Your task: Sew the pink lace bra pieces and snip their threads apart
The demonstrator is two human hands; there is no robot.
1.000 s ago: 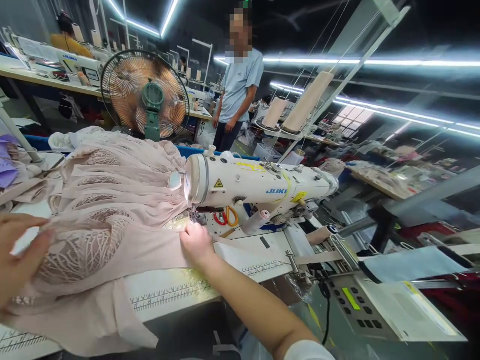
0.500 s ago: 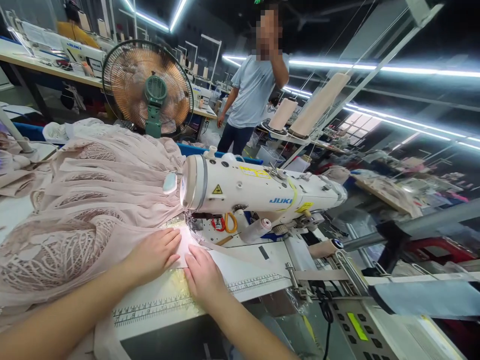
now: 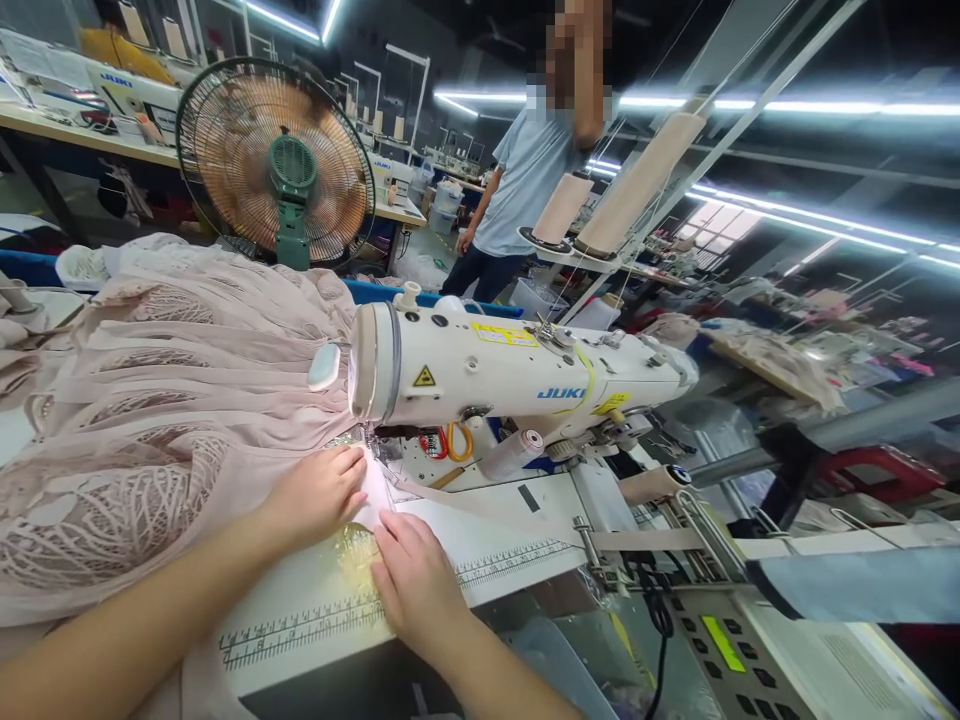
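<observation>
Resting on the pale pink cloth (image 3: 247, 475) at the lower centre of the frame, the person's two bare hands sit just in front of the sewing machine (image 3: 480, 365). The left hand (image 3: 315, 495) lies palm-down, its grip loose and closed round nothing, near the presser foot (image 3: 367, 434). The right hand (image 3: 420, 575) has its fingertips at the cloth's right edge; whether its grip pinches that edge, I cannot tell.

The work looks part-way along. The cloth reaches up to the foot, seemingly lined up there, but any stitching is too small to make out. Cloth with lace panels (image 3: 112, 515) lies gathered across the worktop (image 3: 517, 510) at the left of the frame; how much of it is finished does not show. At the lower right, a narrow pale strip (image 3: 645, 541) stretches between metal fittings, so some material appears to remain unused.
</observation>
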